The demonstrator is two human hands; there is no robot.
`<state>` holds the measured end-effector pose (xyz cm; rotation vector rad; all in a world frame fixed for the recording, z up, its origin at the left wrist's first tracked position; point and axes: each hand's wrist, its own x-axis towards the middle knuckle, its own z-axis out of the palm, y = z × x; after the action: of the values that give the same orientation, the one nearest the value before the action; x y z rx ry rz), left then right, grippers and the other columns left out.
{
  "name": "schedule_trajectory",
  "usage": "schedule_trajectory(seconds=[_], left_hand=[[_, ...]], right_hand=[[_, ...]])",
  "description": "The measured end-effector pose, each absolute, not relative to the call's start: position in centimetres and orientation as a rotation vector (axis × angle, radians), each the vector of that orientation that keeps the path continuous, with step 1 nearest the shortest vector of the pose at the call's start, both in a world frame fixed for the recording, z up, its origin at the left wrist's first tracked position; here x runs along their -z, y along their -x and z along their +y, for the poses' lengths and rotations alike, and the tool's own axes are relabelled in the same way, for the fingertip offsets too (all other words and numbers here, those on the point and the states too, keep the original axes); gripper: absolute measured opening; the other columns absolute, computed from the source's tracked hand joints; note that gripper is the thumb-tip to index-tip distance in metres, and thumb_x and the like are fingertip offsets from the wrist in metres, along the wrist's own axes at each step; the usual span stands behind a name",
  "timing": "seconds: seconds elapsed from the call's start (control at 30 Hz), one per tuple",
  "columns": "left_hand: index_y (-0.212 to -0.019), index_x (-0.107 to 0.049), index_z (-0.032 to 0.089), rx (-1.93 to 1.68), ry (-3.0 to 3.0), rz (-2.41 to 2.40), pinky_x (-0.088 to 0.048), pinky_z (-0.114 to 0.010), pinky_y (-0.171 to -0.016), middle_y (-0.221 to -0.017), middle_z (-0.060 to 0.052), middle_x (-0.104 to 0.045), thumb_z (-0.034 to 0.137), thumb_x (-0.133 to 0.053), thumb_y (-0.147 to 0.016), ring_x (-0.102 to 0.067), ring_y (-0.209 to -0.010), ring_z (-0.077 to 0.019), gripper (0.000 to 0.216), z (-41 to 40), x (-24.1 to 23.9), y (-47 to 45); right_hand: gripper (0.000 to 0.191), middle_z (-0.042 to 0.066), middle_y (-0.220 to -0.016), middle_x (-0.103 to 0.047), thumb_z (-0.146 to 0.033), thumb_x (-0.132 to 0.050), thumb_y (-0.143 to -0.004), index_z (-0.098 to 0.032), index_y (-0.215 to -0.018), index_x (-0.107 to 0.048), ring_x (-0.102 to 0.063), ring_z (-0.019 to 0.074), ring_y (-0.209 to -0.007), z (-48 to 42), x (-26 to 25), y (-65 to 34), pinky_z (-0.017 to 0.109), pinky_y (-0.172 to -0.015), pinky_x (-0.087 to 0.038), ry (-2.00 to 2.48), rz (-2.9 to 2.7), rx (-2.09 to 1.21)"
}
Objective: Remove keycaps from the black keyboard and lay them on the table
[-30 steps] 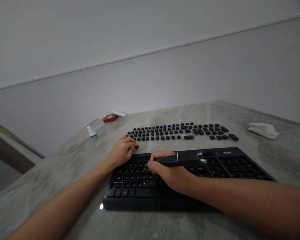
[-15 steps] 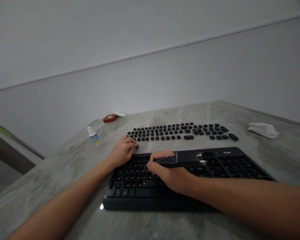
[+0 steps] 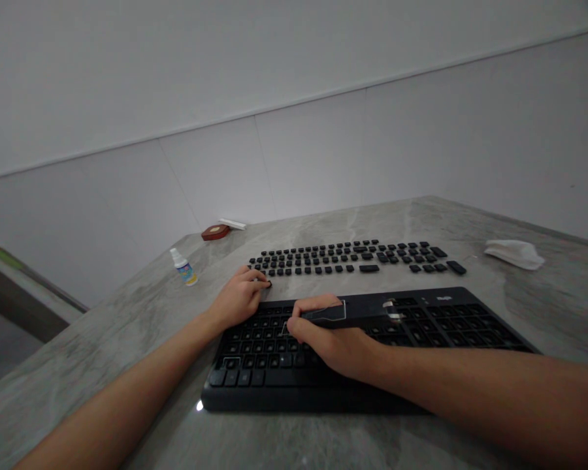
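Note:
A black keyboard point(image 3: 294, 399) lies in front of me, most of its keycaps off and the switch wells bare; a few caps still sit along its lower left. My right hand point(image 3: 343, 344) is closed round a black keycap puller point(image 3: 365, 311), held nearly level over the keyboard's upper middle. Wire shows at the puller's left end and a shiny metal clip at its right. My left hand point(image 3: 240, 297), at the keyboard's top left corner, pinches a small black keycap point(image 3: 269, 284) at the fingertips, close to the table.
Loose black keycaps point(image 3: 369, 268) lie in rows behind the keyboard. To the left stands a small spray bottle point(image 3: 184, 267). A reddish-brown case point(image 3: 215, 232) and a white strip point(image 3: 232, 224) are by the wall. A crumpled white packet point(image 3: 514, 254) lies at right on the marbled table point(image 3: 157, 333).
Both hands stay almost where they were, with the keycap and the puller still held. The view has shifted only very slightly.

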<state>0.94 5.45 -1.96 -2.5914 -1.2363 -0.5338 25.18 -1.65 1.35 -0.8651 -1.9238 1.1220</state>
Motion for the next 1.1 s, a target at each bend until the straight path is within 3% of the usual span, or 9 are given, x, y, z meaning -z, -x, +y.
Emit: schedule_trajectory(seconds=[1.1], left_hand=[[-0.11, -0.073, 0.015, 0.476, 2.615, -1.277, -0.051, -0.043, -0.092, -0.116, -0.008, -0.07, 0.003, -0.045, -0.082, -0.058, -0.098, -0.0246, 0.041, 5.51, 1.84, -1.01]], right_hand=[[0.024, -0.004, -0.05, -0.044, -0.018, -0.055, -0.077, -0.018, -0.053, -0.048, -0.045, 0.0119, -0.055, -1.68, -1.37, -25.31, 0.025, -0.058, -0.035, 0.88, -1.915, -1.166]])
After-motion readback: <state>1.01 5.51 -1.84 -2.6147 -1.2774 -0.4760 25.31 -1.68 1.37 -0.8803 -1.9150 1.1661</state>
